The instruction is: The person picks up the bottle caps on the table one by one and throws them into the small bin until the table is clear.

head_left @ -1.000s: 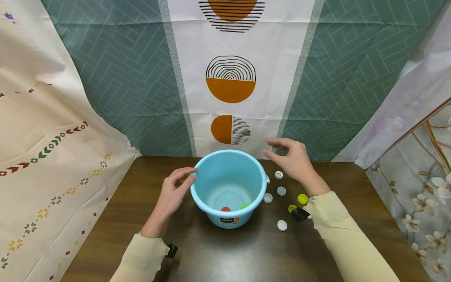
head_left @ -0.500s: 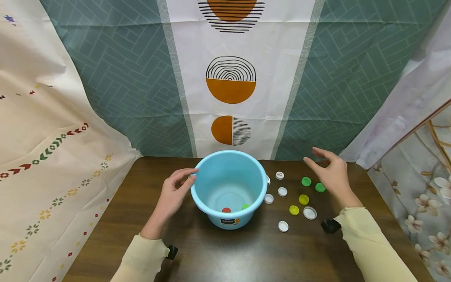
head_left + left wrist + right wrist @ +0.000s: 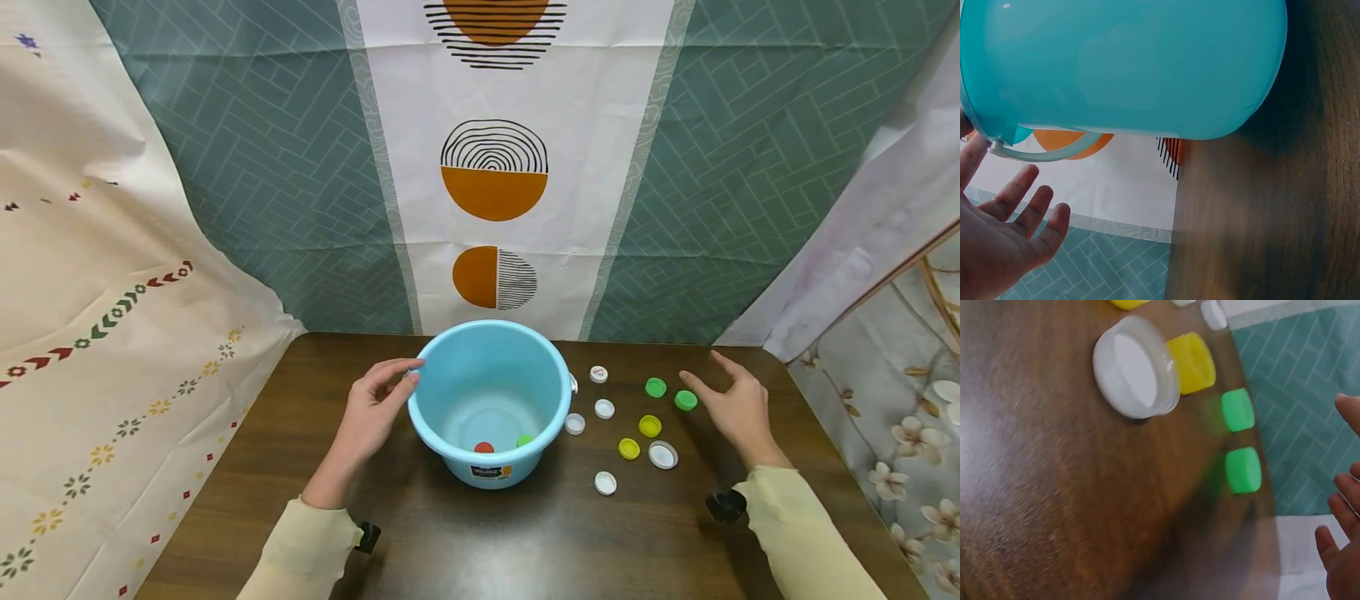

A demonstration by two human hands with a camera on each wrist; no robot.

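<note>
A light blue bucket [image 3: 450, 446] stands upright on the table, with a red cap [image 3: 483, 447] and a light green cap [image 3: 523, 440] on its bottom. My left hand [image 3: 375, 408] pinches the bucket's left rim between thumb and forefinger; its other fingers extend loosely in the left wrist view. Over the right side of the table hovers my right hand [image 3: 738, 408], thumb and fingers spread, holding nothing. Just left of its thumb lies a green bottle cap [image 3: 686, 400], apart from the hand. Another green bottle cap [image 3: 1237, 410] lies close by.
Two yellow caps [image 3: 649, 426] and a wide white lid [image 3: 663, 455] lie between the bucket and my right hand. Several white caps [image 3: 604, 408] are scattered beside the bucket. A bucket handle [image 3: 1047, 153] hangs at its side. Patterned cloth [image 3: 300, 167] hangs behind the table [image 3: 480, 550].
My right hand has moved right from beside the bucket's rim and come down near the green bottle caps, which it uncovered. My left hand and the bucket have stayed put.
</note>
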